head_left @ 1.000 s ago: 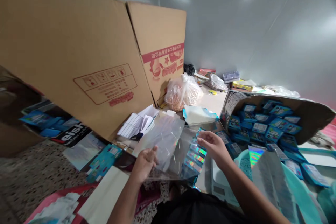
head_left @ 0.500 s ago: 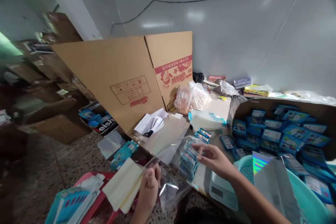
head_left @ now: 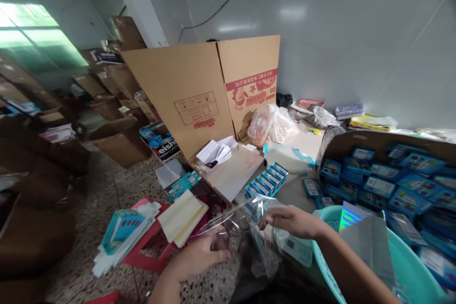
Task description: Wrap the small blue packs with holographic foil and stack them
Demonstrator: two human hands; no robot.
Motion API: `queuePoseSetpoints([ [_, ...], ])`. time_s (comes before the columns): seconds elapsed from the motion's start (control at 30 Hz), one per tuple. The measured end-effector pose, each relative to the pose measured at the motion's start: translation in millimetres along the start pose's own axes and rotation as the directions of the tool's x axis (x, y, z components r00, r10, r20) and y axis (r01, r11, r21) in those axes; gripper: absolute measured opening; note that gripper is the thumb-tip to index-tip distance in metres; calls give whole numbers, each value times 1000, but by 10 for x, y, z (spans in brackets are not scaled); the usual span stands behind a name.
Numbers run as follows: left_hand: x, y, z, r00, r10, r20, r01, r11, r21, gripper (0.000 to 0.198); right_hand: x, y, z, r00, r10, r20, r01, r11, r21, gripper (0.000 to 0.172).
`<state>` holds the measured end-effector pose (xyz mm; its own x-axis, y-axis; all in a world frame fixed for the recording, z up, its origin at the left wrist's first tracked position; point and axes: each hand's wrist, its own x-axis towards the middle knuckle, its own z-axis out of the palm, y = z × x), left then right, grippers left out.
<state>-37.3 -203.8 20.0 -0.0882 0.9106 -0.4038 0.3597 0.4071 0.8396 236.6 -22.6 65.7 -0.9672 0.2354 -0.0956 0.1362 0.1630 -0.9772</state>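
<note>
A clear plastic bag [head_left: 245, 228] is stretched between my two hands, low in front of me. My left hand [head_left: 199, 256] is at its left side, with film over the fingers and the thumb pointing right. My right hand [head_left: 292, 221] bends its fingers at the bag's right edge, palm down. Just beyond the bag, a row of small blue boxes [head_left: 267, 180] stands on the table; the film overlaps its near end. Under my right wrist lies a pale scale [head_left: 295, 247], partly covered by film and arm.
To the right are a turquoise basket [head_left: 326, 266] with a silvery sheet [head_left: 366, 237] and a carton [head_left: 329, 140] full of blue boxes. A tall cardboard sheet [head_left: 171, 76] stands behind. Left, a red stool [head_left: 146, 259] carries printed cards [head_left: 123, 232].
My view has swung left. My right hand has moved from the blue boxes to the bag. My left hand has turned from a fist, and the bag is spread wider.
</note>
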Motion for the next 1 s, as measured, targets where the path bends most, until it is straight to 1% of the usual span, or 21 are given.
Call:
queuePoseSetpoints([
  [0.03,2,2,-6,999,-26,-18,26,1000,-4,54,-20,-42,-10,1000,-5,-6,5,1000,-6,51],
  [0.07,17,0,-7,997,-42,-65,39,998,-42,51,-40,-72,-13,1000,-7,20,6,999,37,53],
  [0.13,63,-12,-1,975,-44,-217,6,985,-173,49,-77,-87,6,988,-30,149,-6,971,237,62],
  [0.17,85,-18,7,962,-30,-271,-31,976,-217,48,-86,-71,32,973,-60,225,-28,930,367,67],
  [0.2,103,-19,16,956,-12,-293,-64,966,-250,47,-86,-43,68,952,-101,290,-58,869,492,73],
  [0.23,117,-15,26,956,1,-293,-87,957,-278,47,-75,-5,112,931,-149,333,-88,795,601,79],
  [0.27,127,-5,37,959,6,-285,-97,947,-305,48,-51,39,163,919,-194,344,-107,716,690,87],
  [0.3,135,9,47,960,3,-280,-99,940,-327,49,-15,85,217,920,-228,318,-106,636,764,93],
  [0.37,149,45,56,943,-37,-332,-93,925,-368,52,87,165,329,955,-248,166,-28,478,878,98],
  [0.43,163,78,48,887,-94,-453,-119,900,-420,52,211,212,436,977,-215,-5,85,365,927,99],
  [0.47,170,91,36,856,-117,-503,-144,881,-451,51,273,218,485,980,-194,-48,112,337,935,98],
  [0.53,180,108,-2,810,-142,-569,-207,838,-504,51,385,195,573,985,-162,-66,113,298,948,89],
  [0.6,183,120,-51,793,-136,-593,-246,820,-517,53,466,130,651,988,-136,-69,100,238,966,72],
  [0.63,181,127,-76,789,-121,-603,-250,832,-495,55,495,85,689,990,-120,-79,103,207,973,62],
  [0.7,167,149,-117,786,-79,-614,-223,889,-400,61,533,-16,766,993,-80,-86,100,205,974,46],
  [0.77,134,190,-134,812,-18,-583,-173,947,-270,64,561,-105,841,998,-42,-55,64,274,960,36],
  [0.83,82,243,-125,839,64,-541,-163,977,-137,62,592,-150,905,999,-17,-28,32,340,940,32],
  [0.87,51,267,-112,841,103,-531,-170,982,-79,59,610,-150,929,1000,-12,-29,31,365,931,32],
  [0.93,-7,296,-66,846,144,-513,-172,985,-7,56,650,-104,959,997,-20,-79,80,430,899,38],
  [0.97,-30,297,-34,851,151,-502,-169,986,9,57,668,-64,963,993,-30,-118,117,488,865,42],
  [1.0,-48,288,5,852,157,-499,-169,985,22,60,684,-17,961,986,-41,-161,156,570,807,46],
])
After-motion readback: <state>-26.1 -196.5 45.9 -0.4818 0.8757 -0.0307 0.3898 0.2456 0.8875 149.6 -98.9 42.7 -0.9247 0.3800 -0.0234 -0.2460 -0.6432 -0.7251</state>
